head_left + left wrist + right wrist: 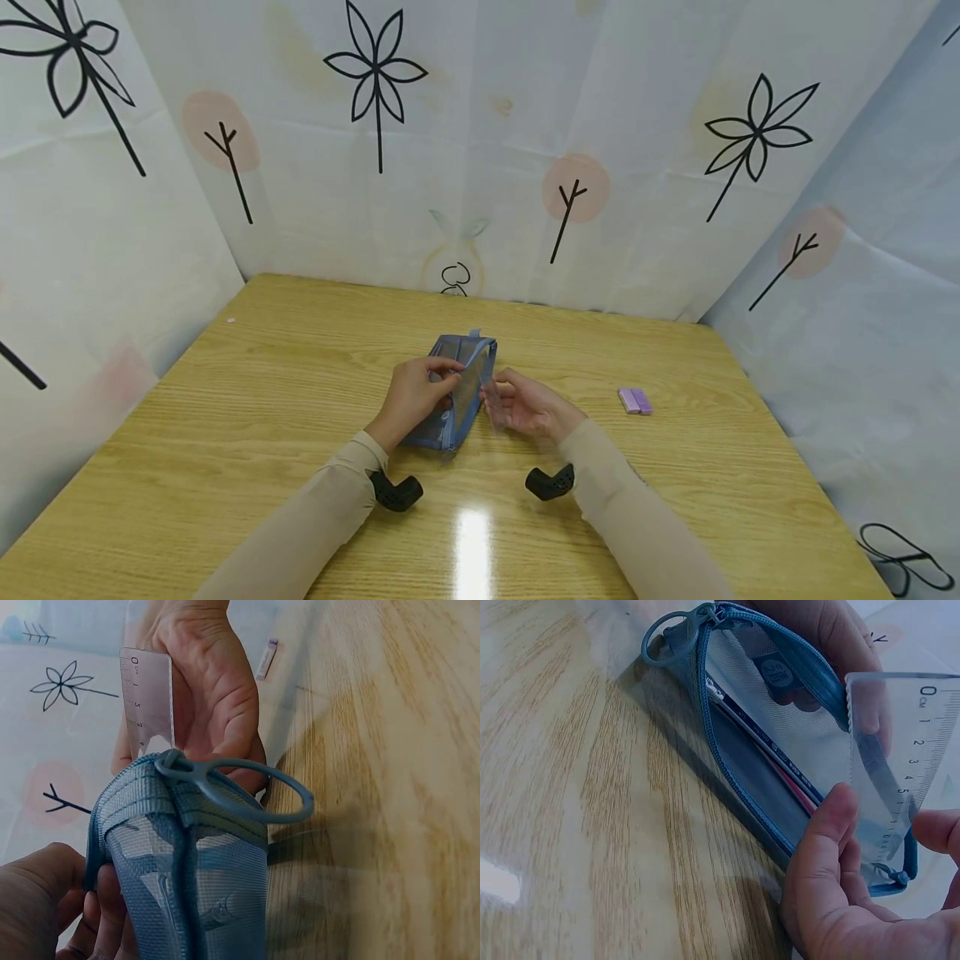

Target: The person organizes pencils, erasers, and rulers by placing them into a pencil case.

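Observation:
A blue mesh pencil case (468, 392) with its zip undone stands on the table between both hands. My left hand (418, 396) grips the edge of its opening; in the left wrist view those fingers (105, 907) pinch the rim near the zip. A clear ruler (900, 742) is held by my right hand (532, 408), thumb on one side and fingers on the other. Its far end reaches over the case's opening. Pencils (772, 750) lie inside the case, seen in the right wrist view. An oval ring pull (255, 799) hangs at the zip's end.
Two small purple blocks (636, 401) lie side by side on the wooden table (300, 358), right of the right hand. A tiny pink bit (230, 320) sits near the far left edge. Patterned cloth (465, 150) hangs behind and at both sides.

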Action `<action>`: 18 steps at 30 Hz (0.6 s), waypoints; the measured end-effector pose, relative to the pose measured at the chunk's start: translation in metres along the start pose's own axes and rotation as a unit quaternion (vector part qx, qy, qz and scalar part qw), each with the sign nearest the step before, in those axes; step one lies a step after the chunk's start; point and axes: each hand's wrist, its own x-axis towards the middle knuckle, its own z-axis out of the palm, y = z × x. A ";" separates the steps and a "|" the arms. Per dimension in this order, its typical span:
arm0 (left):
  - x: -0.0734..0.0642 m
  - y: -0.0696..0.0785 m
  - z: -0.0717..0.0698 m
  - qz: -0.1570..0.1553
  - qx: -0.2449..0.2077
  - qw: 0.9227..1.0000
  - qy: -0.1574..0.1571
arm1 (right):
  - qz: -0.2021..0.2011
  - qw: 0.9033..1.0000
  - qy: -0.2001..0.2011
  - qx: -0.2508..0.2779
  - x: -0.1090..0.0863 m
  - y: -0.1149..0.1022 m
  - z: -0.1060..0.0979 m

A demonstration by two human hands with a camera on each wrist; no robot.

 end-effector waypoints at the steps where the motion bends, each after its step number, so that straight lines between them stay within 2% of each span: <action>1: 0.000 0.000 0.000 0.000 0.001 1.000 0.000 | 0.001 1.000 0.004 -0.005 0.001 -0.001 0.001; 13: 0.000 0.001 0.000 0.001 -0.003 1.000 -0.001 | -0.001 0.999 0.035 -0.035 0.009 -0.004 0.011; 18: 0.000 0.002 0.000 0.002 0.000 1.000 0.002 | 0.001 0.999 0.041 -0.031 0.011 -0.004 0.014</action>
